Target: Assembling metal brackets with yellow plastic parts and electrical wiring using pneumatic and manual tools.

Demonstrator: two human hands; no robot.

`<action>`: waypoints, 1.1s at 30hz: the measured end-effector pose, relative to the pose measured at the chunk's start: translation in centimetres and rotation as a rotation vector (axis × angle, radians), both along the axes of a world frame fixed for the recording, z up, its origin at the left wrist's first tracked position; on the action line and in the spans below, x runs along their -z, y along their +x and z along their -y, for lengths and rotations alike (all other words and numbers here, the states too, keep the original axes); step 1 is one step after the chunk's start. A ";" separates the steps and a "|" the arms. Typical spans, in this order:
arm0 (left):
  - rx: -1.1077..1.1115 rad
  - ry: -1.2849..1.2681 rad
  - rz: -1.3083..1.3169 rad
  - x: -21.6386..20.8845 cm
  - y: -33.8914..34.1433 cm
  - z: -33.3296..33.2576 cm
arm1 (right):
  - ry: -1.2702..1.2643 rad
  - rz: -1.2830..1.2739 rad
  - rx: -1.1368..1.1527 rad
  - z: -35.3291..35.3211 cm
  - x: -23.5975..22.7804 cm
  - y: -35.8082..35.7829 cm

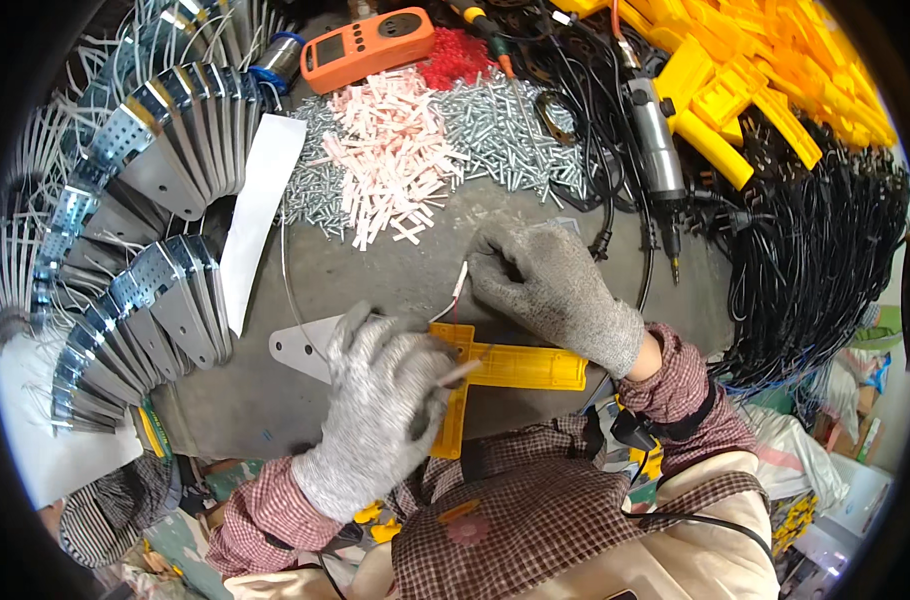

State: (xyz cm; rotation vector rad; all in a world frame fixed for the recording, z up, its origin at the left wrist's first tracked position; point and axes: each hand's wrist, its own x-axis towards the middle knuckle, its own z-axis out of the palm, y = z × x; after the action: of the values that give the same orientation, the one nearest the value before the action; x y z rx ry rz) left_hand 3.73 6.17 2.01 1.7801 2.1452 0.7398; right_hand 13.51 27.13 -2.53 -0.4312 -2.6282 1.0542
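Observation:
My gloved right hand [553,285] is closed, its fingertips pinching a thin white sleeve [461,282] on the end of a wire. That wire runs down to a yellow plastic handle [530,367] lying on the table, with a crosspiece at its left end. Over the crosspiece is my gloved left hand [375,405], slightly smeared by motion. Its fingers are curled, and a pale pink sleeve [461,373] sticks out at the fingertips. Partly under the left hand, a grey metal blade [303,347] with holes points left.
Piles of pink sleeves [390,150] and screws [515,130] lie ahead, behind them an orange multimeter [367,48]. Metal blades with wires [165,170] crowd the left. An electric screwdriver [657,150], yellow plastic parts [735,80] and black cables [805,260] fill the right.

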 end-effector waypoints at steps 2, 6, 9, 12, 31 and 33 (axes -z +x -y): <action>-0.006 0.023 0.045 0.9 -0.7 -0.5 | 0.030 0.017 0.008 0.2 0.4 -0.1; 0.029 0.086 -0.086 1.5 -0.8 -0.9 | 0.083 -0.048 -0.005 0.2 0.7 0.1; 0.106 0.049 -0.175 1.4 -0.8 -0.8 | 0.091 0.005 -0.006 0.3 -0.1 0.1; 0.205 -0.049 -0.202 1.2 -0.7 0.6 | 0.143 -0.026 -0.092 -1.0 -0.4 0.4; -0.169 0.132 -0.267 3.7 1.2 1.0 | 0.619 0.352 0.210 -8.4 -8.8 -5.3; -0.156 0.146 -0.249 4.0 1.3 1.4 | 0.645 0.145 0.128 -6.4 -9.5 -1.1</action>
State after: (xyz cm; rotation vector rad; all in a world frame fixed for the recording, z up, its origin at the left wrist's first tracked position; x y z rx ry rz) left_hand 5.05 4.75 -2.02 1.8811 2.4736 0.7642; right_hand 12.39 33.51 6.96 -0.5220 -2.8194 0.1069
